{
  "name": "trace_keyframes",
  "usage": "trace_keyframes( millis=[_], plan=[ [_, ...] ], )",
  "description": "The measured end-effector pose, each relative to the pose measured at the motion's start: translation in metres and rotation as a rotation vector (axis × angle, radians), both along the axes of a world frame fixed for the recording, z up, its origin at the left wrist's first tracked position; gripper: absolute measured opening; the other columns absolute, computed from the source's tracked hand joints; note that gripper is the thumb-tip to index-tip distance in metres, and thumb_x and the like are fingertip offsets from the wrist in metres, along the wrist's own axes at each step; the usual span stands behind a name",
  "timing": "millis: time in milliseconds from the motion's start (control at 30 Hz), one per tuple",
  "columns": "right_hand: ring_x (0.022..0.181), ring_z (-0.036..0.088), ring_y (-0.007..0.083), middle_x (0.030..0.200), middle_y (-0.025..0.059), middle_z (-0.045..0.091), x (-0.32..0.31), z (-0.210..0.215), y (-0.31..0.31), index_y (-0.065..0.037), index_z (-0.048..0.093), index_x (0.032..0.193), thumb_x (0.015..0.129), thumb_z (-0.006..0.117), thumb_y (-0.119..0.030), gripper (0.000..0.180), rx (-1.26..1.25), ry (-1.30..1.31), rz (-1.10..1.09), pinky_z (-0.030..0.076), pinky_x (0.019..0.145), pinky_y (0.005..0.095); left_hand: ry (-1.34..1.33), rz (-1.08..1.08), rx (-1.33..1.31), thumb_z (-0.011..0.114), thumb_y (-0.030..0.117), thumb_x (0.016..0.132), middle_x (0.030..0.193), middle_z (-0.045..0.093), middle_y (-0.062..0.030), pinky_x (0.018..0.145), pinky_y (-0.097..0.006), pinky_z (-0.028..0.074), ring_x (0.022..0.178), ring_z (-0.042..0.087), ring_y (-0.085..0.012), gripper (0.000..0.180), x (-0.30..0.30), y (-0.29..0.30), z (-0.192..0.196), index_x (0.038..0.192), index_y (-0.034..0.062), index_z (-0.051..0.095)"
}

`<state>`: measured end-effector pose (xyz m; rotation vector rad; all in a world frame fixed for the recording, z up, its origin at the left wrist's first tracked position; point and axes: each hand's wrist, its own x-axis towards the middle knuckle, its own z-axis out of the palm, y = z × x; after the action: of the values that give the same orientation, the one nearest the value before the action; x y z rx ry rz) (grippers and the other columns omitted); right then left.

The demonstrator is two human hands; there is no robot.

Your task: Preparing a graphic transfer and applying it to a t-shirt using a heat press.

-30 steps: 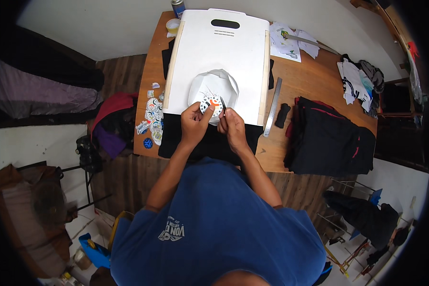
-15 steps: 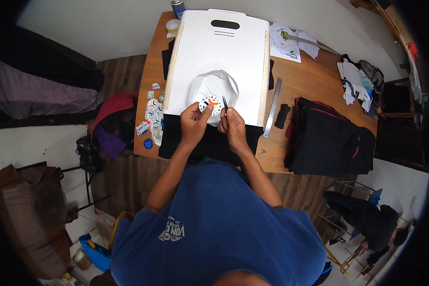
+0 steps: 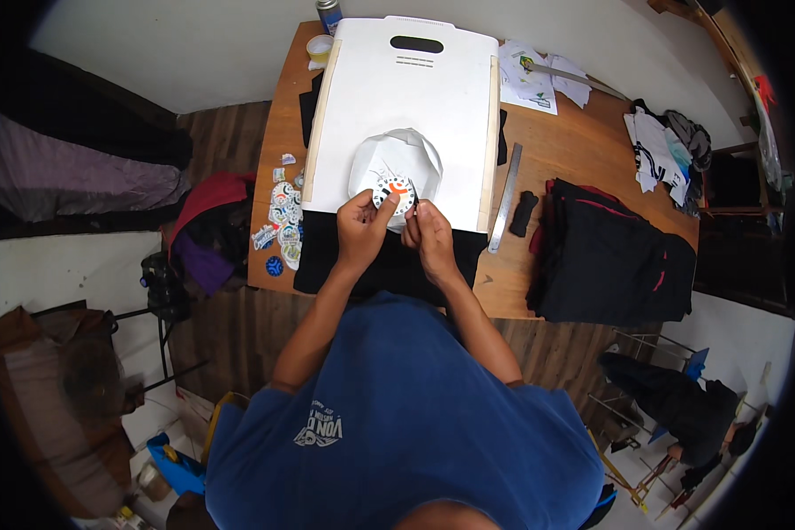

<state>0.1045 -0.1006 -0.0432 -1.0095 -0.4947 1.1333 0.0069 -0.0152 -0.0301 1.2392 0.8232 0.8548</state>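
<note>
Between the thumb and fingers of my left hand point(image 3: 362, 231) is a round white sticker point(image 3: 396, 193) with orange and black print. My right hand point(image 3: 433, 240) is closed on small dark scissors point(image 3: 414, 187), their narrow blades upright at the sticker's right edge. My fingers cover the handles. Beneath both hands lies a shallow folded white paper tray point(image 3: 359, 165) with thin curled trimmings point(image 3: 385, 166) in it. It rests on a large white board point(image 3: 406, 102) with a slot near its far edge.
Several cut stickers point(image 3: 284, 212) lie on the wooden table point(image 3: 583, 150) to the left. A metal ruler point(image 3: 506, 199), a dark rolled cloth point(image 3: 524, 214) and folded black garments point(image 3: 611, 252) lie to the right. Printed sheets point(image 3: 528, 79) and a spray can point(image 3: 329, 16) are at the far side.
The sticker has shifted slightly right and turned a little in my left hand. The scissor blades have moved slightly left and down, closer against its edge.
</note>
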Motion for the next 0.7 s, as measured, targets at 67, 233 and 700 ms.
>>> trace_keyframes(
  millis=[67,233,700],
  plan=[
    [0.047,0.025,0.0064,0.056,-0.0052,0.030,0.000,0.000,0.000,-0.006,0.050,0.091,0.105,0.037,-0.033,0.033,-0.002,-0.005,-0.004,0.027,0.050,0.0245,-0.016,-0.002,0.008,0.068,0.011,0.089,0.065,0.052,0.0086,0.048,-0.018,0.026,0.057,0.037,0.0032,0.020,-0.002,0.000,-0.003,0.073,0.0036,0.060],
    [0.047,0.025,0.0066,0.056,-0.0050,0.030,-0.001,-0.002,0.001,-0.006,0.050,0.091,0.105,0.037,-0.033,0.033,0.013,-0.019,-0.023,0.029,0.050,0.0246,-0.007,-0.034,0.005,0.065,0.010,0.091,0.074,0.059,0.0044,0.055,-0.017,0.034,0.064,0.046,0.0017,0.014,-0.004,0.000,-0.007,0.080,0.0015,0.062],
    [0.047,0.025,0.0073,0.056,-0.0048,0.029,-0.001,-0.001,0.002,-0.007,0.050,0.089,0.105,0.037,-0.034,0.034,0.012,0.043,-0.052,0.030,0.051,0.0252,-0.051,-0.014,-0.028,0.067,0.010,0.090,0.070,0.057,0.0057,0.051,-0.018,0.031,0.061,0.044,0.0024,0.017,0.000,-0.002,0.005,0.077,0.0019,0.062]
  ],
)
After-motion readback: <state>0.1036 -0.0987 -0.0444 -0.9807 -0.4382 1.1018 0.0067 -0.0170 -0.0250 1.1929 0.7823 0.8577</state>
